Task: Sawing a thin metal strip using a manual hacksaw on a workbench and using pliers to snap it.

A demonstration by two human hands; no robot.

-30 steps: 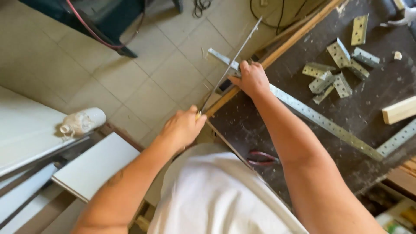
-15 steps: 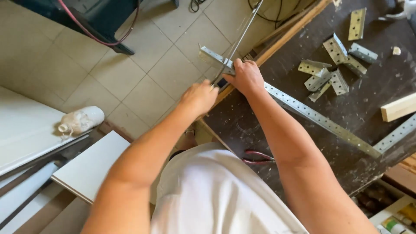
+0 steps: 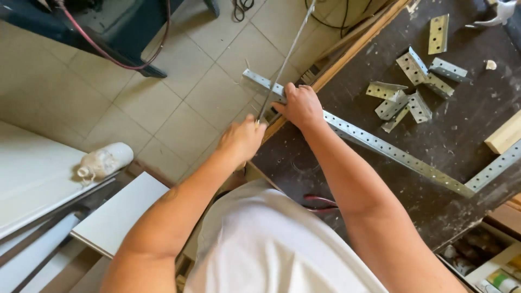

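On the tiled floor at far left lies a white tube beside white panels. Toward the middle, the left hand has its fingers closed around the handle of a hacksaw, whose thin frame runs up and away over the floor, apparently so the blade can meet the strip past the counter's edge. To the right, the right hand presses down, fingers curled over a long perforated metal strip lying slantwise across the dark counter with its end overhanging, seemingly to steady it; loose metal brackets lie further right.
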